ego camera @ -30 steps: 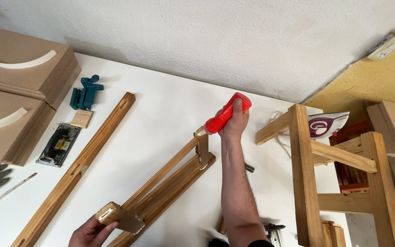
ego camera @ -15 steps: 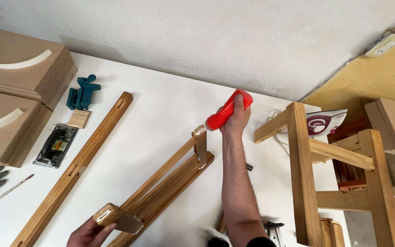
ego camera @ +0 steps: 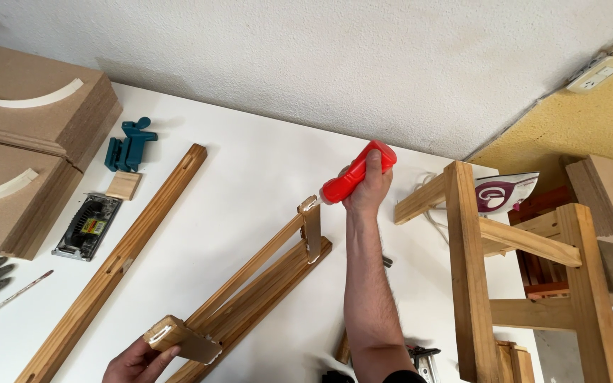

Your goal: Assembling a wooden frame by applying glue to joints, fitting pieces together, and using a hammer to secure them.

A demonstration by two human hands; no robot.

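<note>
Your view is bright and evenly daylit, soft short shadows on the white table (ego camera: 250, 170), sharp focus, no glare, slight edge bending.

The right hand (ego camera: 367, 186) with the red bottle (ego camera: 357, 172) sits slightly higher and further right than a second ago, and the nozzle now seems to hover just off the top end of the wooden frame (ego camera: 250, 284) rather than touching it, though the gap is hard to judge.
</note>
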